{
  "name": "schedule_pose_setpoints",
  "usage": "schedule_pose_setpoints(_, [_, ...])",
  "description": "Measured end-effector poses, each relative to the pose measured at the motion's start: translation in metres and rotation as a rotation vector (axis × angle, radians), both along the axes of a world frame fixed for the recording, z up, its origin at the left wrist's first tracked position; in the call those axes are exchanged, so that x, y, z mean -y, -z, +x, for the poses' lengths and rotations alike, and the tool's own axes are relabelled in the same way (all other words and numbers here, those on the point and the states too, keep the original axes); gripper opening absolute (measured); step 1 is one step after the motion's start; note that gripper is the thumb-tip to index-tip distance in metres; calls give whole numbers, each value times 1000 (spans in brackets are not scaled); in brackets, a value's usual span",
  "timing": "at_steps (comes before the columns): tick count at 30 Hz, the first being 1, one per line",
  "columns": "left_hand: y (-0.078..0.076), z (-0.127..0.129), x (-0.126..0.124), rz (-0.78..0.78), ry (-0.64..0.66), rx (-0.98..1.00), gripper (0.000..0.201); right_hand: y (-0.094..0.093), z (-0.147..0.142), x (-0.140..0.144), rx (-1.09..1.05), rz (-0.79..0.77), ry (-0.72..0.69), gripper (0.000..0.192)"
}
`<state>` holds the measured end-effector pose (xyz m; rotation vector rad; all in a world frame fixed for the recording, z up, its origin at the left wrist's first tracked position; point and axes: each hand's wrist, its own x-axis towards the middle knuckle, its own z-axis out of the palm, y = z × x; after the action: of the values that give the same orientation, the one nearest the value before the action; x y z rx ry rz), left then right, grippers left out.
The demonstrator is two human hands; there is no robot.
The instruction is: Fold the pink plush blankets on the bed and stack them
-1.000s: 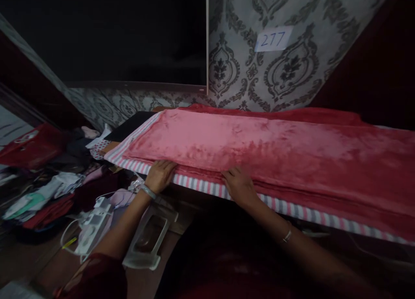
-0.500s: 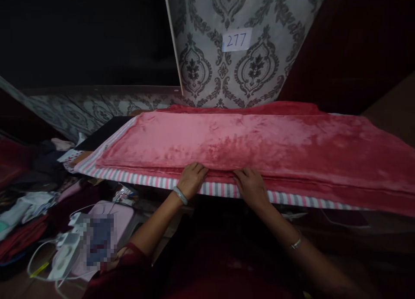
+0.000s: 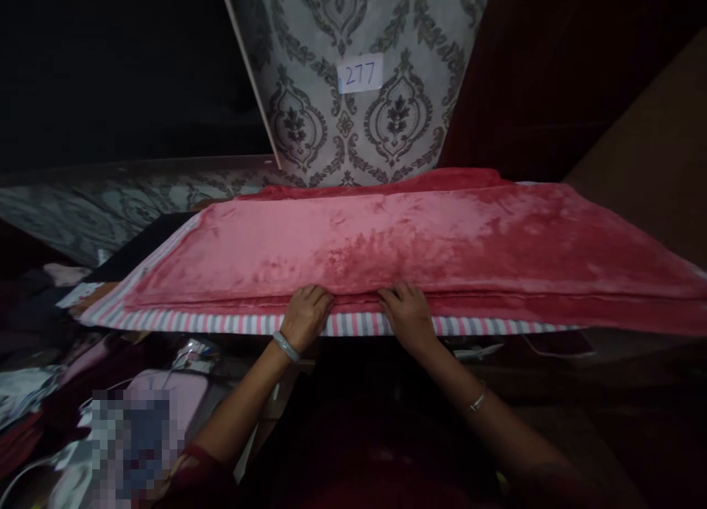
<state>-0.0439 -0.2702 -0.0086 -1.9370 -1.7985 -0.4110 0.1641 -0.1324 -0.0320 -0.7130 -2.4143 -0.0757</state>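
A pinkish-red plush blanket (image 3: pixel 359 240) lies folded in a long, wide strip in front of me. Beneath it, a striped cloth (image 3: pixel 221 323) in white, grey and pink shows along the front and left edges. My left hand (image 3: pixel 306 314), a bangle on its wrist, is closed on the blanket's front folded edge, left of the middle. A short way to the right, my right hand (image 3: pixel 407 316) grips the same edge with curled fingers. The fingertips of both hands are partly hidden in the plush folds.
Behind the blanket, a patterned wall (image 3: pixel 345 23) bears a paper marked 277 (image 3: pixel 360 73). A large dark screen (image 3: pixel 127 67) stands at the upper left. Clothes (image 3: pixel 33 380) and a pink case-like object (image 3: pixel 188 398) lie low on the left.
The view has swung to the right, so the wall and blanket appear further left. Both hands remain at the front edge, and the blanket's upper layer there sits slightly nearer the striped border.
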Motion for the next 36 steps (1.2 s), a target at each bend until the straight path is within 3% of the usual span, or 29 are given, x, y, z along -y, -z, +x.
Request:
schedule_pose_setpoints(7, [0, 33, -47, -26, 88, -12, 20, -11, 35, -19, 139, -70, 197, 21])
schedule_pose_setpoints(13, [1, 57, -80, -16, 165, -37, 16, -9, 70, -47, 133, -43, 332, 22])
schedule_pose_setpoints(20, [7, 63, -80, 92, 179, 75, 19, 2, 85, -64, -27, 31, 212, 22])
schedule_pose_setpoints(25, [3, 64, -76, 73, 211, 95, 20, 9, 90, -65, -123, 21, 158, 23])
schedule_pose_setpoints(32, [-8, 113, -131, -158, 213, 22, 22, 3, 87, -68, -122, -29, 194, 22])
schedule_pose_setpoints(36, [-9, 130, -152, -200, 190, 32, 18, -3, 102, -76, -88, -94, 314, 21])
